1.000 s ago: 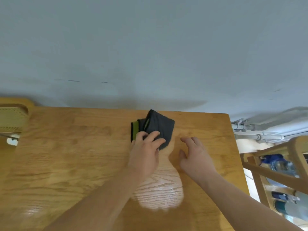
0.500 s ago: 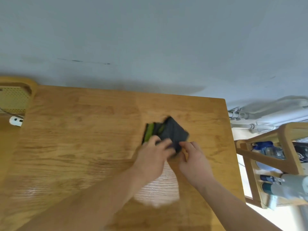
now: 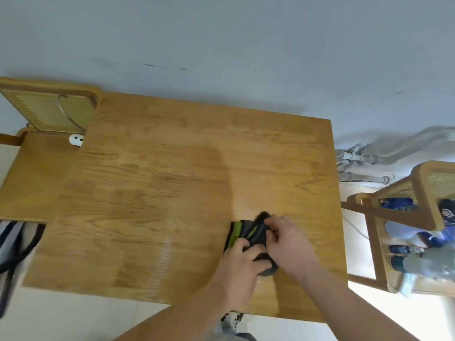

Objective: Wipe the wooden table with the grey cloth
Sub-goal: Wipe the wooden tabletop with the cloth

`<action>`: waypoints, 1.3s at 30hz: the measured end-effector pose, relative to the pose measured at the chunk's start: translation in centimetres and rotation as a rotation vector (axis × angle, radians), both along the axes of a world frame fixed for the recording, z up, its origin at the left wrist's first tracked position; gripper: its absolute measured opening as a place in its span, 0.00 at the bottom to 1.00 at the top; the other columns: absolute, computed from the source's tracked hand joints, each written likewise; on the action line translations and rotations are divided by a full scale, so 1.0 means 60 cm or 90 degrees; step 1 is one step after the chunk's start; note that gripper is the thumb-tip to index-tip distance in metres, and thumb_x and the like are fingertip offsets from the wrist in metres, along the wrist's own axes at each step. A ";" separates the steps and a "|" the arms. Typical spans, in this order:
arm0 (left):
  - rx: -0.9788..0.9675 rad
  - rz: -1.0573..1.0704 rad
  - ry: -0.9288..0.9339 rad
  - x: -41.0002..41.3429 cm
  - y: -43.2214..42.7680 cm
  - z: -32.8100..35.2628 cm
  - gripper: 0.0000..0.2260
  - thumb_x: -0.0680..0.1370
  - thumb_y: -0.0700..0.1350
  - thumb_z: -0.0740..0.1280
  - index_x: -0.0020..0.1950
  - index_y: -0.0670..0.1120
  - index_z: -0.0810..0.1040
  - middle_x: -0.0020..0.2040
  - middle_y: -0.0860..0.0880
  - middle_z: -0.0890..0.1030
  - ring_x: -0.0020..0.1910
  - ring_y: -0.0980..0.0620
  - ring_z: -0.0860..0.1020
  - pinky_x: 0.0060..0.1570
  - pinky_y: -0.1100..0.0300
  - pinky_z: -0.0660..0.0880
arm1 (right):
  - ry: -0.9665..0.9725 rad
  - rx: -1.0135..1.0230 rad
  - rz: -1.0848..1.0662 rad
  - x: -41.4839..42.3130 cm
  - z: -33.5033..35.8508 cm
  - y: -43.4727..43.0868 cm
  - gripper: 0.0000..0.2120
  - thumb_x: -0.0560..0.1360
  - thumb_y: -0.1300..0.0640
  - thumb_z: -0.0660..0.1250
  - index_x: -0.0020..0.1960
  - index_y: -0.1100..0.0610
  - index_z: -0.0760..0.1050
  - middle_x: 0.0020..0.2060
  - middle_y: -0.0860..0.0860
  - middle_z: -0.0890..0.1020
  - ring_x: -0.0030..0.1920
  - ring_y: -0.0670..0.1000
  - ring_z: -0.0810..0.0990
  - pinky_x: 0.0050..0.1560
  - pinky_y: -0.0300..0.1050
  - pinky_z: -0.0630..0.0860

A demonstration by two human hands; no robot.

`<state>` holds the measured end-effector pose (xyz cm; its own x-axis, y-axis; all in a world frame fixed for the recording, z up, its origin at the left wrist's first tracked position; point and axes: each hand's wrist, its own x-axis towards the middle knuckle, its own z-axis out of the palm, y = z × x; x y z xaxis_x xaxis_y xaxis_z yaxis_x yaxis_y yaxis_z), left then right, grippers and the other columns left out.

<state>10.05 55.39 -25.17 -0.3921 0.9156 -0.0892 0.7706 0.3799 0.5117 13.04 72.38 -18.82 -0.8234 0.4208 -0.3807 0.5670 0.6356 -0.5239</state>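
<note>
Grey cloth (image 3: 256, 233) lay bunched on the wooden table (image 3: 172, 193) near its front right edge, gripped by left hand (image 3: 242, 265) and right hand (image 3: 289, 244); bunched folds risked leaving unwiped streaks.

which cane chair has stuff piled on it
The cane chair right of the wooden table: blue items and bottles crowd its seat; the left chair shows mostly plain wood.

A blue-grey wall (image 3: 221, 33) rises behind a cane-backed chair (image 3: 49, 112), with seemingly white pipes (image 3: 364, 158) at right.
</note>
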 end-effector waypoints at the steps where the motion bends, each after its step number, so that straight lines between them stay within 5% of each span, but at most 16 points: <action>1: -0.015 -0.079 -0.008 0.012 -0.026 0.000 0.18 0.76 0.42 0.64 0.62 0.60 0.77 0.69 0.58 0.72 0.59 0.46 0.67 0.47 0.51 0.78 | -0.001 -0.014 0.022 0.016 -0.001 -0.009 0.15 0.80 0.60 0.62 0.65 0.51 0.78 0.51 0.45 0.75 0.55 0.51 0.79 0.52 0.42 0.75; 4: -0.083 -0.140 0.061 -0.001 -0.093 0.002 0.19 0.78 0.44 0.64 0.65 0.61 0.70 0.71 0.58 0.67 0.65 0.45 0.66 0.56 0.48 0.75 | 0.001 -0.032 0.062 0.048 -0.006 -0.037 0.15 0.80 0.60 0.63 0.64 0.52 0.79 0.51 0.44 0.74 0.56 0.52 0.78 0.54 0.42 0.74; 9: -0.126 0.375 -0.010 0.051 -0.131 0.022 0.22 0.77 0.46 0.66 0.68 0.63 0.72 0.74 0.60 0.66 0.66 0.47 0.66 0.57 0.51 0.77 | 0.023 -0.026 0.126 0.064 -0.007 -0.095 0.17 0.79 0.56 0.63 0.67 0.49 0.77 0.57 0.43 0.74 0.60 0.48 0.76 0.57 0.45 0.78; 15: 0.000 0.206 -0.198 0.055 -0.173 0.046 0.24 0.74 0.43 0.59 0.69 0.58 0.75 0.74 0.63 0.69 0.69 0.52 0.68 0.65 0.55 0.74 | 0.011 0.027 0.282 0.059 -0.014 -0.162 0.18 0.83 0.53 0.60 0.72 0.52 0.73 0.68 0.47 0.73 0.71 0.50 0.68 0.66 0.44 0.72; 21: -0.030 0.443 -0.154 -0.008 -0.284 0.071 0.20 0.77 0.37 0.61 0.63 0.52 0.82 0.67 0.58 0.74 0.63 0.56 0.74 0.61 0.57 0.76 | -0.040 0.098 0.277 0.064 -0.047 -0.200 0.26 0.84 0.48 0.59 0.80 0.54 0.61 0.76 0.48 0.62 0.77 0.51 0.55 0.75 0.45 0.64; 24: -0.040 0.433 -0.190 -0.026 -0.317 0.076 0.20 0.77 0.37 0.61 0.64 0.53 0.81 0.67 0.61 0.72 0.61 0.58 0.75 0.60 0.61 0.75 | -0.061 0.185 0.263 0.073 -0.057 -0.231 0.26 0.83 0.47 0.61 0.79 0.54 0.65 0.75 0.51 0.65 0.76 0.55 0.60 0.70 0.49 0.71; 27: -0.024 0.405 -0.201 -0.054 -0.342 0.075 0.19 0.78 0.36 0.62 0.64 0.51 0.81 0.66 0.61 0.72 0.59 0.59 0.75 0.60 0.65 0.74 | -0.050 0.280 0.167 0.077 -0.080 -0.264 0.25 0.78 0.46 0.70 0.72 0.54 0.75 0.64 0.56 0.77 0.64 0.59 0.74 0.57 0.53 0.80; 31: -0.029 0.343 -0.219 -0.120 -0.396 0.060 0.18 0.78 0.36 0.61 0.63 0.52 0.81 0.67 0.61 0.71 0.60 0.60 0.75 0.55 0.74 0.68 | -0.089 0.321 -0.006 0.025 -0.090 -0.347 0.22 0.76 0.45 0.73 0.62 0.59 0.76 0.51 0.58 0.78 0.49 0.60 0.77 0.45 0.54 0.78; 34: -0.041 0.285 -0.209 -0.182 -0.458 0.061 0.18 0.78 0.36 0.61 0.63 0.53 0.81 0.68 0.61 0.70 0.60 0.61 0.75 0.57 0.69 0.71 | -0.125 0.280 -0.106 -0.040 -0.083 -0.444 0.19 0.78 0.45 0.68 0.59 0.60 0.75 0.51 0.58 0.78 0.49 0.60 0.77 0.44 0.53 0.78; 39: -0.055 0.270 -0.200 -0.269 -0.560 0.076 0.19 0.78 0.33 0.61 0.62 0.50 0.81 0.63 0.61 0.72 0.58 0.63 0.74 0.55 0.75 0.68 | -0.061 0.270 -0.031 -0.112 -0.089 -0.614 0.19 0.74 0.45 0.73 0.55 0.57 0.76 0.47 0.55 0.78 0.45 0.58 0.78 0.40 0.53 0.77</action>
<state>-6.11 21.80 -20.60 -0.6683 0.6672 -0.3290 0.3558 0.6751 0.6462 6.34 35.53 -24.16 -0.7682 0.5937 -0.2396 0.6349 0.7547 -0.1654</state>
